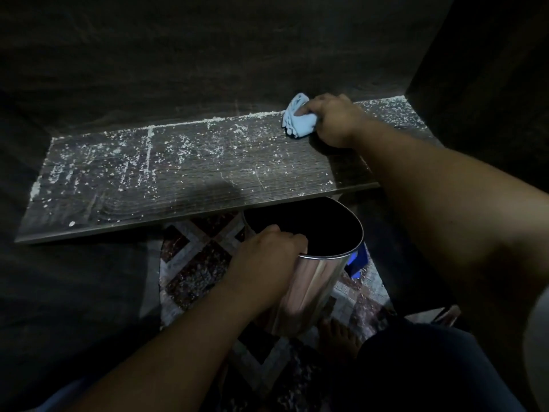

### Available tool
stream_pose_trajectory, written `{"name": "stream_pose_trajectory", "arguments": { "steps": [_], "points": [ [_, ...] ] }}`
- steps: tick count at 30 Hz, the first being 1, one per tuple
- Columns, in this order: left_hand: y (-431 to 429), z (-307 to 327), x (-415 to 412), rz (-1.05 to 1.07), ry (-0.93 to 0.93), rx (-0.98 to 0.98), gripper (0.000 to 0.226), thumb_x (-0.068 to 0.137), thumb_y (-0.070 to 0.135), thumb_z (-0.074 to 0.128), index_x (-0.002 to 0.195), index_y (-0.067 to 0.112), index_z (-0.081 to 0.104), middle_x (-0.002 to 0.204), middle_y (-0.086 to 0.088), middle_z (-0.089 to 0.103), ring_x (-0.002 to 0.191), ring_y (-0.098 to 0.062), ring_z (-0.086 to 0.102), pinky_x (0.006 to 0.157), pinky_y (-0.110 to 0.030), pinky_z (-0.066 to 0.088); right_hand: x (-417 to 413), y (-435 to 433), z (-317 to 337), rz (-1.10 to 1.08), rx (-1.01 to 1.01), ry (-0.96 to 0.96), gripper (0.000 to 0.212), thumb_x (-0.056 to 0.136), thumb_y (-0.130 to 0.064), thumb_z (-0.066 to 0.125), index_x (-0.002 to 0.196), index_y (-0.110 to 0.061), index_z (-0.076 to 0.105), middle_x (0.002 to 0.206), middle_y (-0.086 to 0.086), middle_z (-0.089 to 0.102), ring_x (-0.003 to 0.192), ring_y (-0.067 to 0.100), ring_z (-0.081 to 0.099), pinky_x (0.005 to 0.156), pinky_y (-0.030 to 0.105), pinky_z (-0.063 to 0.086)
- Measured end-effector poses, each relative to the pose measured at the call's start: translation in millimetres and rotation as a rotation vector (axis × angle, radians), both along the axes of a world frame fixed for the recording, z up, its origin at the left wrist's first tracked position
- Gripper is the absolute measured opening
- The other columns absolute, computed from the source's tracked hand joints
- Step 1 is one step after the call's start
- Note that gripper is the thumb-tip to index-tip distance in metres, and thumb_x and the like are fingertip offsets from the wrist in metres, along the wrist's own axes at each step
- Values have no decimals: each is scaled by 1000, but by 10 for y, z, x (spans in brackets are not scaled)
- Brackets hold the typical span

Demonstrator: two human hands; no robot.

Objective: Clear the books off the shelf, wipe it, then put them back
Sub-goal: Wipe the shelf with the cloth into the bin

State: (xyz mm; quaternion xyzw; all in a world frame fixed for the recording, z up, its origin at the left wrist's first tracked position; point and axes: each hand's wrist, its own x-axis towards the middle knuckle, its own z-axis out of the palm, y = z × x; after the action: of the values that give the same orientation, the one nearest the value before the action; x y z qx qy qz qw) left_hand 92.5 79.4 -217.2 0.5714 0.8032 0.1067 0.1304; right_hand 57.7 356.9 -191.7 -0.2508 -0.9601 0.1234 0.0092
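Closest in, my left forearm is reaching up from the bottom edge, and my left hand [267, 257] is gripping the rim of a shiny steel bin [312, 281], fingers curled over the edge. I am holding the bin tilted above the patterned floor tiles [196, 263], its mouth tucked just under the front lip of the shelf [178, 185].

Beyond it, the shelf is lying bare of books; none are showing anywhere. White crumbs [124, 162] are lying scattered across the dark board.

Farthest, at the back right, my right hand [335, 123] is clutching a bunched blue cloth [297, 120] and pressing it onto the board.

The board is running left to right, and most crumbs are lying left of that hand. So I am judging that the wipe must drag them forward toward the bin.
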Motion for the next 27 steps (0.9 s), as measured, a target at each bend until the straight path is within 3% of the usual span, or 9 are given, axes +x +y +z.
{"name": "stream_pose_trajectory", "arguments": {
  "steps": [6, 8, 12, 14, 17, 21, 24, 27],
  "points": [
    [36, 45, 47, 6, -10, 2, 22, 86, 13, 52, 104, 24, 57, 101, 5, 61, 102, -16, 49, 83, -36, 48, 497, -314, 4, 42, 32, 26, 47, 89, -17, 53, 128, -43, 54, 146, -2, 42, 133, 29, 30, 108, 53, 22],
    [48, 75, 69, 16, -15, 8, 24, 87, 13, 52, 106, 25, 58, 100, 4, 60, 102, -17, 50, 83, -34, 48, 711, -447, -33, 60, 59, 38, 47, 90, -18, 52, 129, -43, 54, 143, -2, 44, 129, 28, 33, 104, 50, 24],
    [93, 81, 114, 7, 0, 12, 23, 84, 12, 53, 101, 26, 58, 97, 5, 62, 101, -16, 50, 74, -31, 47, 1032, -575, -71, 84, 27, 87, 49, 89, -15, 51, 129, -43, 55, 138, -2, 47, 123, 29, 38, 99, 46, 29],
    [121, 66, 123, 14, -15, 7, 21, 83, 12, 53, 98, 26, 58, 94, 5, 62, 99, -16, 51, 70, -30, 45, 1106, -528, -43, 34, -7, 221, 50, 87, -15, 49, 130, -40, 56, 133, 3, 51, 122, 33, 42, 103, 49, 34],
    [161, 47, 142, 10, -16, 23, 21, 81, 9, 53, 96, 24, 57, 90, 5, 60, 97, -17, 51, 70, -31, 47, 1208, -258, 59, -234, 104, 365, 52, 88, -15, 49, 135, -38, 51, 133, 8, 49, 119, 36, 43, 100, 50, 37],
    [197, 35, 164, 2, -4, 23, 23, 83, 9, 54, 99, 25, 58, 85, 8, 54, 97, -16, 51, 71, -32, 48, 1440, 217, 83, -502, 267, 118, 51, 94, -21, 49, 142, -33, 40, 139, 14, 39, 120, 41, 38, 100, 51, 33],
    [224, 23, 159, -10, -15, 19, 22, 84, 12, 54, 100, 27, 59, 92, 8, 59, 99, -15, 50, 72, -31, 45, 1438, 262, -71, -497, 229, 3, 55, 92, -24, 52, 144, -31, 37, 138, 19, 40, 118, 44, 39, 100, 49, 33],
    [236, 22, 162, -9, -22, 11, 23, 86, 14, 54, 104, 27, 58, 98, 8, 60, 102, -15, 49, 77, -32, 47, 1270, 31, -177, -502, 186, 15, 60, 87, -28, 55, 144, -34, 37, 140, 19, 40, 121, 44, 37, 102, 46, 31]
  ]
}}
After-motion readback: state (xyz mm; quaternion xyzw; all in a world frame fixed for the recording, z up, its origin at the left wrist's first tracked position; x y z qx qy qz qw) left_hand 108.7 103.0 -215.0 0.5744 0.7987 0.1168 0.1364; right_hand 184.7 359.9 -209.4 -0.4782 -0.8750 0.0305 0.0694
